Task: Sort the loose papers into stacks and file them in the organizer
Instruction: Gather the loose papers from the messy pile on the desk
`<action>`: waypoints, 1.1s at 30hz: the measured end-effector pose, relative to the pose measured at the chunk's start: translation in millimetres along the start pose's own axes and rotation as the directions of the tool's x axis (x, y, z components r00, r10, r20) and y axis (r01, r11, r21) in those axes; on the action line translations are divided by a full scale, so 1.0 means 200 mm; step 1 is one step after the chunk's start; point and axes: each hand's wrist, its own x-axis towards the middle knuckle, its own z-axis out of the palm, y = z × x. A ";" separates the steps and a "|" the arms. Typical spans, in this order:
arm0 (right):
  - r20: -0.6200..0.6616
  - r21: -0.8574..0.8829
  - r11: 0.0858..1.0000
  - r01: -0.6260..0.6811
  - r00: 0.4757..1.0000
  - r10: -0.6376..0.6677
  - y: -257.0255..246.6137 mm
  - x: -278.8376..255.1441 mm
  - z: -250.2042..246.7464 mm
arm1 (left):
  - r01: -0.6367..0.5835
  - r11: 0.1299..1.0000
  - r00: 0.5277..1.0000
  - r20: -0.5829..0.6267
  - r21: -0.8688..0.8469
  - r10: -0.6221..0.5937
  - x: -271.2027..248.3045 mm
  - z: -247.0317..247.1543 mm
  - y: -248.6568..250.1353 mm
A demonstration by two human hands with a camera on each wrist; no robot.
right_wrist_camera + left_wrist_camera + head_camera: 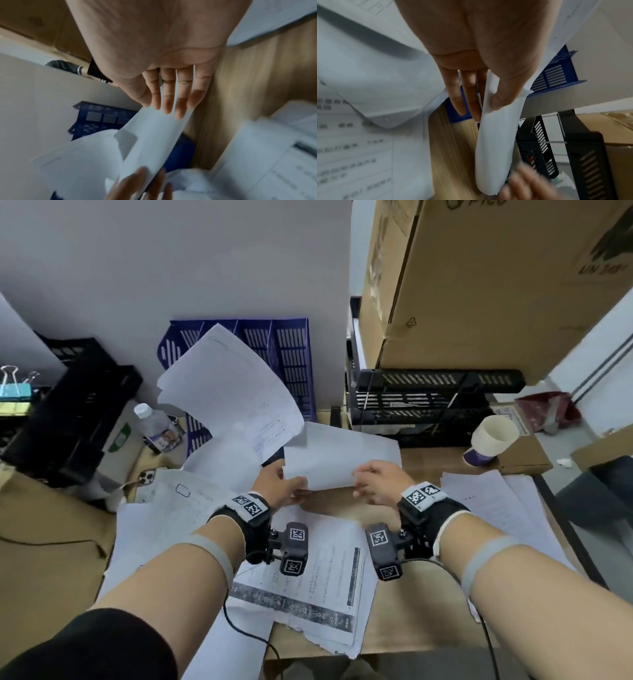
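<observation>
Both hands hold one blank white sheet [342, 460] above the wooden desk. My left hand [284, 487] pinches its near left corner; in the left wrist view the thumb presses the sheet [496, 135] against the fingers [464, 97] of that hand [484, 106]. My right hand [376, 481] grips the sheet's near right edge, with its fingers [171, 101] lying under the sheet [154, 135]. The blue organizer [291, 361] stands against the back wall, and curled papers [226, 392] lean out of it. Loose printed papers [308, 587] lie under my wrists, with more to the right [496, 508] and left [164, 508].
Black stacked trays [428, 402] sit at the back right under big cardboard boxes [479, 285]. A black organizer [68, 412] stands at the left. A water bottle [154, 426], a phone [147, 475] and a paper cup [493, 440] are on the desk.
</observation>
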 end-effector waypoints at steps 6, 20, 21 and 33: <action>0.037 -0.079 0.993 0.087 0.996 -0.084 -0.30 0.15 0.38 | -0.066 0.996 0.998 0.014 0.056 0.065 -0.03 -0.09 -0.04; -0.073 -0.377 0.922 0.090 0.989 -0.126 -0.46 0.45 0.62 | -0.042 0.991 0.995 0.093 0.130 0.030 0.07 -0.31 -0.12; -0.103 -0.413 0.905 0.104 0.982 -0.160 -0.45 0.45 0.62 | -0.046 0.988 0.995 0.100 0.150 0.032 0.08 -0.32 -0.12; -0.308 -0.457 0.778 0.431 0.744 -0.593 -0.85 -0.01 0.54 | -0.332 0.602 0.810 -0.108 0.726 0.577 0.07 -0.30 0.38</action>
